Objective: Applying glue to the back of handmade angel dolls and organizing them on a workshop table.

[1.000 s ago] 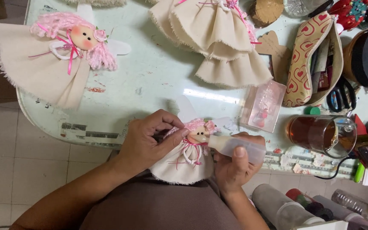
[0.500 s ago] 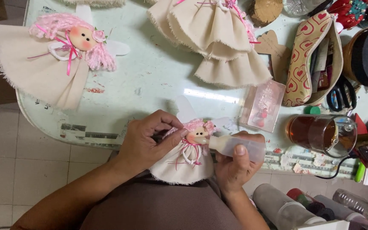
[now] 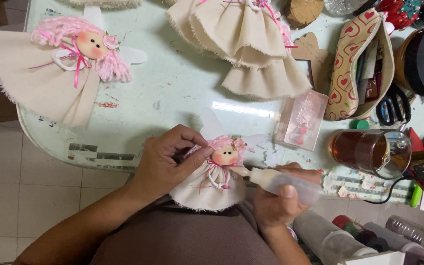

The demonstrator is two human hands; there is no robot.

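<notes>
The pale glass-topped table takes up most of what I can see, with a big finished angel doll in a cream dress well off beyond the left hand's side, and a heap of cream skirted dolls far above the grip. Closer in, a glass mug of dark tea stands just beyond the right hand, with a clear little box beside it. The work itself sits at the table's near edge: the left hand pinches the small pink-haired doll at the side of its head, fingers closed on the hair, while the right hand is wrapped around a soft glue bottle, its nozzle touching just under the doll's chin. It looks like the gluing step; next calls for a gentle squeeze, then pressing the piece down steady
</notes>
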